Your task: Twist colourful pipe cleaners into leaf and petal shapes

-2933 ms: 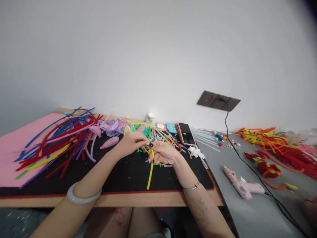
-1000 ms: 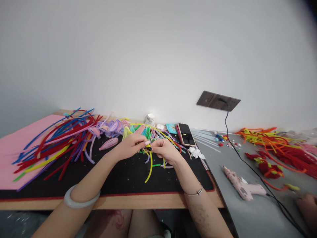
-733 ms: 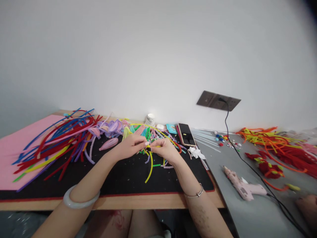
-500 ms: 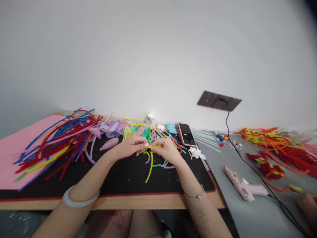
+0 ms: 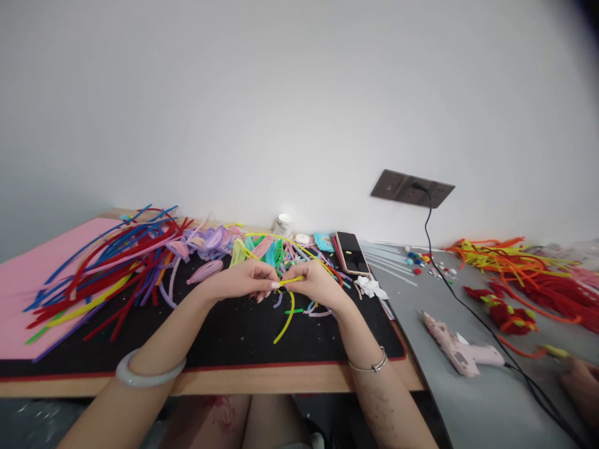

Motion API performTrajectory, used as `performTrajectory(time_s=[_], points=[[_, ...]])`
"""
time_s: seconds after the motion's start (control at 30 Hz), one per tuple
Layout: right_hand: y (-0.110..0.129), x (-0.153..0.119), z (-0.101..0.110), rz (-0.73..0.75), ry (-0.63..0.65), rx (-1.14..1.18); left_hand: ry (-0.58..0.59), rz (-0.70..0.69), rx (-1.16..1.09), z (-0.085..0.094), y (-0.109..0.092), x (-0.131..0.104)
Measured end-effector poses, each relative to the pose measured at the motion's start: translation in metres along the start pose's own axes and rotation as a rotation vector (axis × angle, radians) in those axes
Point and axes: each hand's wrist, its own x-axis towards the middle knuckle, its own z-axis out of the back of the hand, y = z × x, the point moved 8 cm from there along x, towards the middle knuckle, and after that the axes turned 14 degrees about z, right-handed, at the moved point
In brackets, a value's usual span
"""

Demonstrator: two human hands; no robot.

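Note:
Over the black mat [image 5: 219, 343], my two hands meet at the fingertips around a yellow pipe cleaner [image 5: 286, 322]. My right hand [image 5: 309, 284] is closed on it, with a short yellow length showing along the thumb and a longer end curving down below. My left hand [image 5: 246, 279] pinches at the same spot from the other side; the fingers hide just what sits between them. Cut pipe cleaner pieces, among them a green one [image 5: 294, 311], lie behind and below my right hand. A pink looped pipe cleaner shape [image 5: 206, 272] rests left of my left hand.
Long pipe cleaners [image 5: 116, 255] spread over a pink sheet [image 5: 56, 249] at left. A phone [image 5: 352, 252], paper cup [image 5: 283, 225] and crumpled tissue [image 5: 371, 287] stand behind. At right are a corded glue gun [image 5: 461, 349], pom-poms [image 5: 418, 257] and another person's hand [image 5: 580, 380].
My fingers have shifted slightly at the yellow pipe cleaner, and more of it shows along my right thumb. The other person's hand at right has come further into view, by a yellow-green tip.

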Motion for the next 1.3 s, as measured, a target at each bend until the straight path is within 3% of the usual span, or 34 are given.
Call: performTrajectory(time_s=[0.27, 0.6, 0.73, 0.93, 1.13, 1.3], points=[[0.000, -0.001, -0.001, -0.011, 0.029, -0.008, 0.010, -0.014, -0.035, 0.000, 0.002, 0.000], [0.001, 0.001, 0.004, -0.005, -0.061, -0.038, -0.093, -0.066, -0.041, 0.004, -0.006, 0.001], [-0.001, 0.001, 0.007, 0.002, -0.098, -0.118, -0.185, -0.069, -0.028, 0.008, -0.007, 0.002], [0.007, 0.002, 0.003, 0.077, -0.046, -0.101, -0.406, -0.117, 0.033, 0.020, -0.015, -0.005], [0.000, 0.001, 0.006, -0.046, -0.195, 0.114, -0.433, -0.170, -0.177, 0.018, -0.015, 0.000], [0.000, 0.002, 0.002, -0.062, -0.245, 0.084, -0.534, -0.161, -0.170, 0.017, -0.010, 0.005]])
